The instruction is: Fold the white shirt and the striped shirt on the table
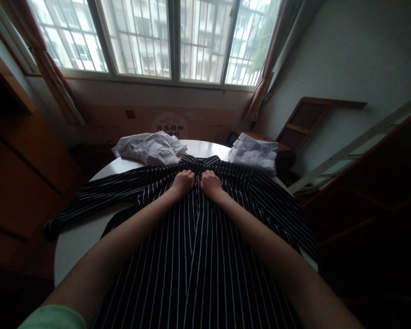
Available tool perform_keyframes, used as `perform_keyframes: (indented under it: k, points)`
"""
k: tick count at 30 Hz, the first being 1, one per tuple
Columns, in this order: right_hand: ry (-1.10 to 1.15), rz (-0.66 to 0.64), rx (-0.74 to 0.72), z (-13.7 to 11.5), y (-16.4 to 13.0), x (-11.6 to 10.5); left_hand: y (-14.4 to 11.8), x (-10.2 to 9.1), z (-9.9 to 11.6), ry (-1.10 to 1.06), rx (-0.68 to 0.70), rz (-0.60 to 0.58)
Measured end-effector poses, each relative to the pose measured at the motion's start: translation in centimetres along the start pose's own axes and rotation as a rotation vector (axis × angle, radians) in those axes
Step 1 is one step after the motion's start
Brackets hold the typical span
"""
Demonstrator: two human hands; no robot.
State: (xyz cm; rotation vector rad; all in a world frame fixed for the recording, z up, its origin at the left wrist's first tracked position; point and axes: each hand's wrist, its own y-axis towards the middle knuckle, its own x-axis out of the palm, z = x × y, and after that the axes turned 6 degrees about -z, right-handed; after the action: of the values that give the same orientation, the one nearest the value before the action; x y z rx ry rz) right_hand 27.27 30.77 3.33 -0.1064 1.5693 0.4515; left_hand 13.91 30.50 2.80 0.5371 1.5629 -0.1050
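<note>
A black shirt with white stripes (178,246) lies spread over a round white table (71,256), its collar at the far side and its sleeves out to left and right. My left hand (183,182) is closed on the cloth just below the collar, left of the middle. Close beside it, my right hand (210,183) is closed on the shirt too, right of the middle. A small gap separates the two fists. The fingertips are hidden under the curled knuckles. The shirt's lower part runs toward me and out of view.
On the table's far left lies a crumpled white cloth or bag (150,148); a folded white bundle (253,153) sits far right. Behind stand a printed cardboard panel (113,121) and a barred window (144,41). A wooden chair (304,121) is at the right, a cabinet (17,183) at the left.
</note>
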Motion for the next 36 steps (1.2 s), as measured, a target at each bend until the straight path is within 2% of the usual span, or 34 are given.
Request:
perform_keyframes:
  k: [3, 5, 7, 10, 13, 21, 26, 36]
  points:
    - [0.046, -0.002, 0.062, -0.8, -0.9, 0.0, -1.0, 0.4, 1.2, -0.051, -0.153, 0.029]
    - [0.107, 0.017, 0.039, -0.7, -1.7, 0.1, -1.6, 0.6, 1.5, -0.119, -0.2, 0.057]
    - [0.19, 0.025, -0.007, -0.2, -2.2, 0.2, -2.0, 0.5, 1.4, -0.188, -0.167, 0.097]
    - [0.31, 0.029, -0.063, 0.5, -2.6, 0.2, -2.3, 0.2, 1.2, -0.283, -0.045, 0.158]
    - [0.37, 0.053, -0.113, 0.7, -2.6, 0.1, -2.5, 0.1, 1.4, -0.325, 0.036, 0.14]
    - [0.323, 0.025, -0.121, 0.5, -2.8, 0.3, -2.4, 0.7, 1.5, -0.302, 0.017, 0.052]
    - [0.305, 0.017, -0.111, 0.5, -2.9, 0.3, -2.3, 0.7, 1.3, -0.349, 0.013, 0.061]
    - [0.353, -0.01, 0.06, -0.2, -3.0, 0.0, -2.0, 1.1, 0.6, -0.632, -0.011, 0.142]
